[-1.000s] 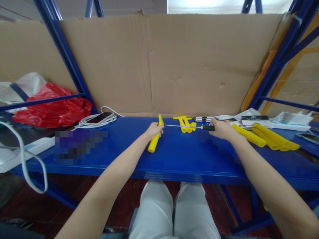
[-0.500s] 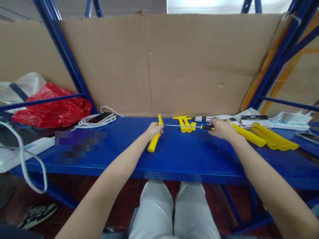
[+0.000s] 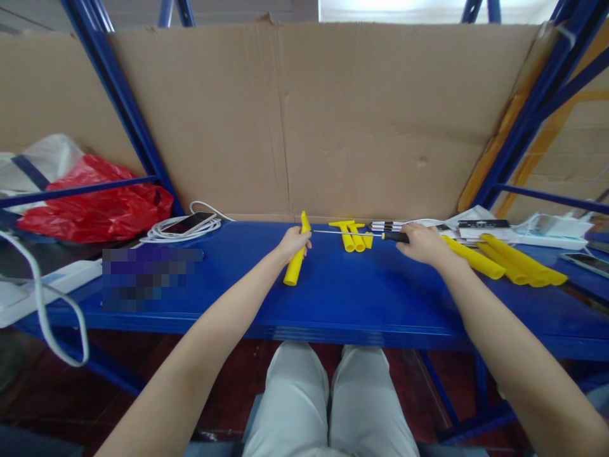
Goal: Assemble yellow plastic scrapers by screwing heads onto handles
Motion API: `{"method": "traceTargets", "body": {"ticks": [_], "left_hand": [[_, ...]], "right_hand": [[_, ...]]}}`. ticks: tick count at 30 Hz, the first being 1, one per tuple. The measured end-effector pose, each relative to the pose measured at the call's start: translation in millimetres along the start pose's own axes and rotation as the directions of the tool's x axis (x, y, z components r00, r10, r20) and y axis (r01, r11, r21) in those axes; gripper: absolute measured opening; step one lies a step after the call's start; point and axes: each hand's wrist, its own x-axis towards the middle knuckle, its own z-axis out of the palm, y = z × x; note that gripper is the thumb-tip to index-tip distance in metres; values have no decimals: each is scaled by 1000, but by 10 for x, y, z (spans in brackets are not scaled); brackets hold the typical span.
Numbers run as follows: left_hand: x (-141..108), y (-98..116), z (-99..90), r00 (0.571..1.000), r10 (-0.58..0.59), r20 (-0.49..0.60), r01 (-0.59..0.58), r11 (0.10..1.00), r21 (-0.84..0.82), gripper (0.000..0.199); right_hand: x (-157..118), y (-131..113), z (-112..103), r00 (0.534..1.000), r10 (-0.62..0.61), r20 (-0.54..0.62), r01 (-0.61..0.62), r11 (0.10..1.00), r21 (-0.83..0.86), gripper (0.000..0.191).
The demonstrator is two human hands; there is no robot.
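My left hand (image 3: 295, 244) is closed around a yellow plastic piece (image 3: 294, 270) with a tube-like lower end and a narrower top. In my right hand (image 3: 421, 242) is a screwdriver (image 3: 396, 237) with a black and yellow handle. Its long thin shaft runs level to the left, and the tip meets the yellow piece beside my left fingers. Whether the tip sits in a screw is too small to make out. Behind the shaft, yellow T-shaped pieces (image 3: 349, 241) lie on the blue shelf (image 3: 352, 298).
Several yellow tubes (image 3: 514, 260) lie right of my right hand. Behind them are white packets and a power strip (image 3: 547, 238). A coiled white cable (image 3: 183, 231), a phone and a red plastic bag (image 3: 104, 206) are on the left. Cardboard (image 3: 333, 127) stands along the back.
Both hands keep their hold on the yellow piece and the screwdriver. The screwdriver and the top of the yellow piece sit slightly higher in view; the whole view has shifted a little.
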Motion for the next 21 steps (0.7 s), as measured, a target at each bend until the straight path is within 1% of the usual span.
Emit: {"method": "traceTargets", "body": {"ticks": [2,5,10,13,16,19,21], "left_hand": [[31,20,12,1000,16,8,-16,1000,12,15],[77,70,32,999,32,22,-33,998,46,10],[175,147,73,998,55,16,-55,997,56,8],[222,136,96,999,51,5,-51,998,47,9],[222,77,98,999,42,15,-42,998,53,9],[177,19,80,1000,27,7,-28,998,49,10],[136,3,69,999,38,-8,-38,998,46,9]], "right_hand": [[3,11,8,1000,14,-8,-14,1000,-26,31],[2,23,-3,997,67,25,-66,997,-44,32],[-17,14,-52,991,117,57,-116,993,-20,36],[-26,-8,-70,988,108,110,-109,994,3,39],[-21,-24,-66,982,78,171,-80,997,4,39],[-8,-23,-46,983,39,181,-39,999,-2,34],[-1,-11,-28,985,13,175,-10,1000,-15,29]]}}
